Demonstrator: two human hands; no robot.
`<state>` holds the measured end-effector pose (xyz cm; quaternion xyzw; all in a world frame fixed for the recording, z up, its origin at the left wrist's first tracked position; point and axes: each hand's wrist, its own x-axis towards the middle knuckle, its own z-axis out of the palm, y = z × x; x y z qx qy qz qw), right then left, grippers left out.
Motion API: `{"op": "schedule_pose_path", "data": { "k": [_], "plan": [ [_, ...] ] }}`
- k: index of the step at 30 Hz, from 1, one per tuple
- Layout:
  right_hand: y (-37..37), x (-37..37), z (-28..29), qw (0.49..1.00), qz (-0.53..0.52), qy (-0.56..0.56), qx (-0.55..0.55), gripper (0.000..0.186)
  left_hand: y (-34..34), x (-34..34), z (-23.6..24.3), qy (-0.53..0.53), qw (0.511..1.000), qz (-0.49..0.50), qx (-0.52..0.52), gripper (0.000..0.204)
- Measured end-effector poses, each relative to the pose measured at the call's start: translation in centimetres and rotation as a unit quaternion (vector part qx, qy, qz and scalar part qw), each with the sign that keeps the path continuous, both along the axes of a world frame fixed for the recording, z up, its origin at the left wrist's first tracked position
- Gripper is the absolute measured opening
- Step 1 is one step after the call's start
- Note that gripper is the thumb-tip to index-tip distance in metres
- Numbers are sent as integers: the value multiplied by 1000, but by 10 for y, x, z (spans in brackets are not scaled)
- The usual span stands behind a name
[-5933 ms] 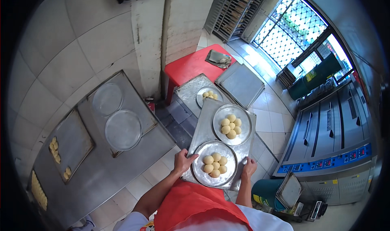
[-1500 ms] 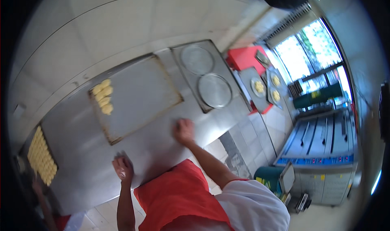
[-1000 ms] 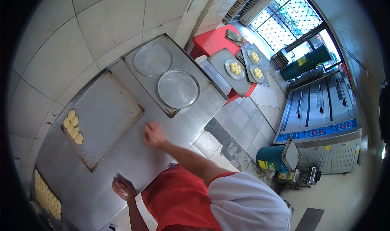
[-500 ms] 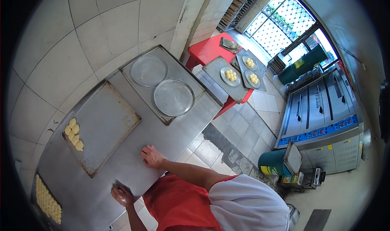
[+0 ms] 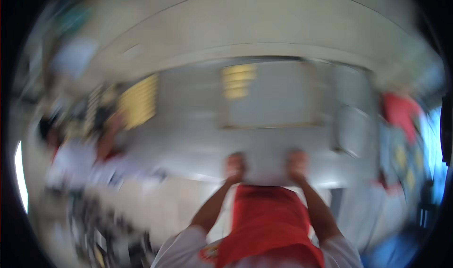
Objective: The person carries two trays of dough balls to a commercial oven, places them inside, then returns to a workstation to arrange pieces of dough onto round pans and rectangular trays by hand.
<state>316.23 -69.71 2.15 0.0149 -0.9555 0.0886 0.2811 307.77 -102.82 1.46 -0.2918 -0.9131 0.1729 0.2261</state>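
Both hands rest at the near edge of the steel table (image 5: 188, 150), smeared by motion. My left hand (image 5: 235, 166) and my right hand (image 5: 297, 165) are apart, one on each side of my red apron. No object shows in either, but the blur hides their fingers. Beyond them lies a flat baking tray (image 5: 283, 98) with a worn brown rim. Pale yellow shaped dough pieces (image 5: 237, 79) sit in its far left corner; the remainder of its surface is bare.
At the left, a co-worker (image 5: 78, 159) reaches toward a tray filled with yellow dough pieces (image 5: 140, 100). Another tray with round pans (image 5: 351, 126) stands to the right. Past the table's right end is a red table (image 5: 400, 112). A tiled wall (image 5: 264, 22) runs behind.
The view has swung left and levelled, so the baking tray is now straight ahead. The co-worker has come into view. My hands now lie side by side at the table edge.
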Motion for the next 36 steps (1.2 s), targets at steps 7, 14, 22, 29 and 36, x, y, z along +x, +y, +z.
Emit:
{"op": "schedule_pose_path", "data": {
  "k": [7, 14, 22, 29, 36],
  "plan": [
    [-7, -11, 89, 981, -16, -154, -119, 22, 35, 3, 105, -207, 879, -2, 430, 16],
    [5, -13, 102, 982, -1, -142, -127, 14, 49, 5, 101, -248, 881, 32, 403, 19],
    [4, -15, 106, 983, -5, -132, -129, 12, 47, 0, 108, -215, 888, 7, 407, 18],
    [-2, 5, 102, 976, 24, -167, -140, 13, 25, 24, 83, -244, 885, 4, 397, 17],
    [51, -27, 82, 997, 6, -62, -50, 14, 17, -20, 99, -247, 907, 133, 314, 34]
  ]
}}
